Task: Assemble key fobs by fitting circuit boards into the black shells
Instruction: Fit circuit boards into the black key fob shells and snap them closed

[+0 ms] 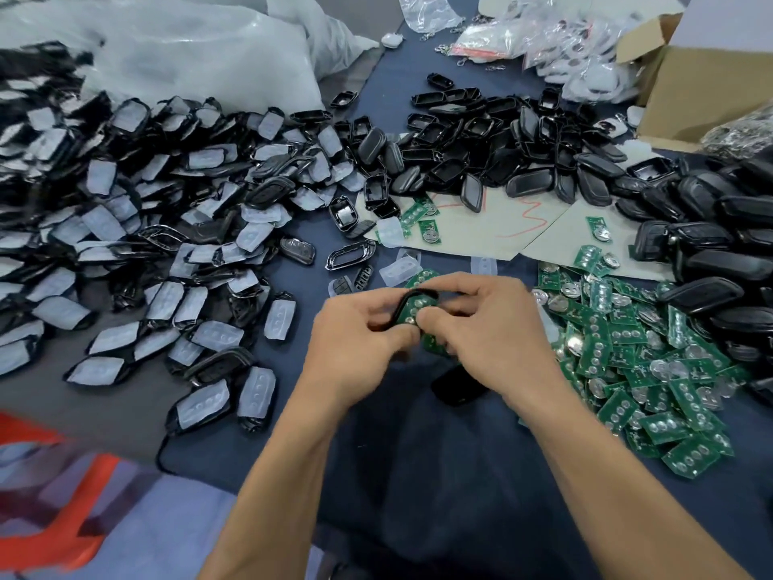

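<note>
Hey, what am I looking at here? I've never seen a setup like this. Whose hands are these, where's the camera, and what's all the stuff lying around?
There is no machine here. This is one picture from a camera worn on a person's head, looking down at their own two hands. The left hand grips a black shell, and the right hand pinches a green circuit board against it. On the blue surface lie a heap of green boards to the right, bare black shells behind, and shells with pale button pads to the left. A cardboard box stands far right.
</note>
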Demonstrator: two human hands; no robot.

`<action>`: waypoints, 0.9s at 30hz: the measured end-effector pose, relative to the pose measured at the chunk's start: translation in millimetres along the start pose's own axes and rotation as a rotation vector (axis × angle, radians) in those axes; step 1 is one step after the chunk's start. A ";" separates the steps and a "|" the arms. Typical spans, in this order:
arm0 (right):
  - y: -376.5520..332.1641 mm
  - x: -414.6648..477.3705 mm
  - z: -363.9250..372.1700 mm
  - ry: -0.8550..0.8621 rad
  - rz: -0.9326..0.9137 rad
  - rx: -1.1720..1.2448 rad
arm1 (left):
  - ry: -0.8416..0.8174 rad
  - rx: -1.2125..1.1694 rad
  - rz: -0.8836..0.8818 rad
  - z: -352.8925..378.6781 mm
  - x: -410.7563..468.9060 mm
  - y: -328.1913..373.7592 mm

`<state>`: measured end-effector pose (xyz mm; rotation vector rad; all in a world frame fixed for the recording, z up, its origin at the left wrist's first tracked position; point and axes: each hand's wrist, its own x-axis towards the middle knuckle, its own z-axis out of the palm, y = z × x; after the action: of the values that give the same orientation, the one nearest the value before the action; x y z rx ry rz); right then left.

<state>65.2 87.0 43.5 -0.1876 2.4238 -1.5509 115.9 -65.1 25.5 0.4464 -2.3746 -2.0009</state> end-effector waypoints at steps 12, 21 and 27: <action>-52.5 25.0 126.8 -0.232 -0.213 -0.564 | 0.710 -0.284 -0.118 -106.9 -10.9 -25.6; -61.6 24.0 150.2 -0.261 -0.152 -0.523 | 0.722 -0.312 -0.079 -116.6 -16.8 -29.4; -36.4 11.3 118.9 -0.146 -0.003 0.022 | 0.565 -0.173 -0.072 -91.7 -15.2 -20.9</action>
<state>87.0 -34.9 27.5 -0.2892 2.2942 -1.5091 151.9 -153.3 25.2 0.9503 -1.8524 -1.7728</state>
